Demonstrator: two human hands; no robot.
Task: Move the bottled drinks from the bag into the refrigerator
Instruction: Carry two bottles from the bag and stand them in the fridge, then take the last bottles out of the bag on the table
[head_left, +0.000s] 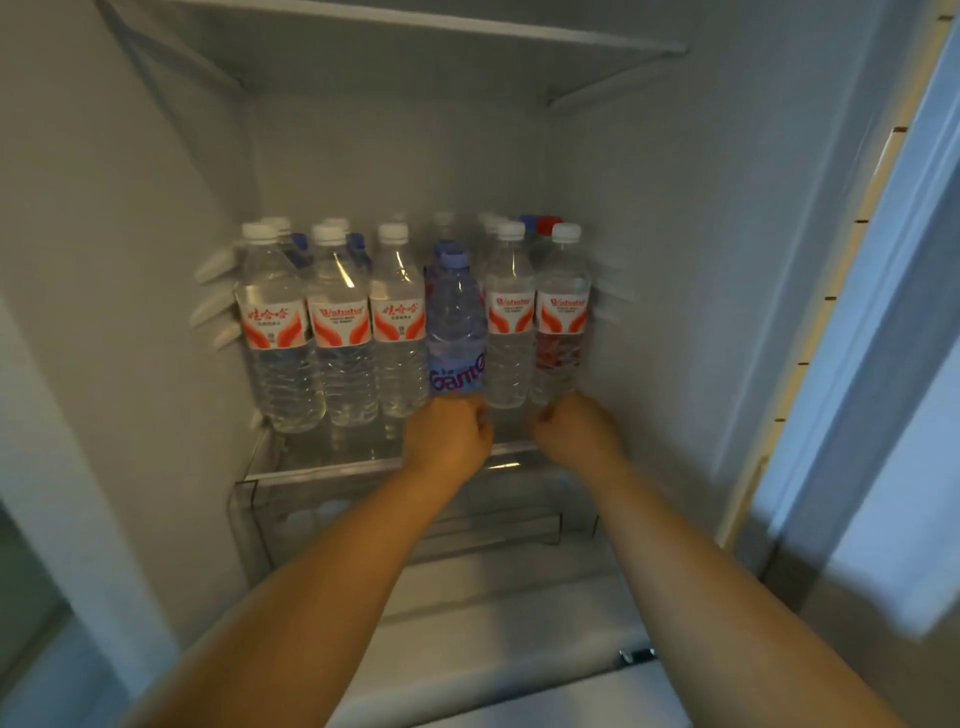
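Observation:
Several clear water bottles with red-and-white labels (337, 322) stand in rows on the refrigerator's glass shelf (322, 465). My left hand (449, 431) grips the base of a blue-capped bottle with a blue label (454, 322) in the front row. My right hand (571, 428) grips the base of the rightmost white-capped bottle (562, 317), close to the right inner wall. More bottles with blue and red caps stand behind, mostly hidden. The bag is not in view.
A higher shelf (395, 47) spans the top of the compartment. Below the glass shelf sits a clear drawer (415, 519). The open door's edge (852, 322) runs down the right side. White rail ribs (213, 296) line the left wall.

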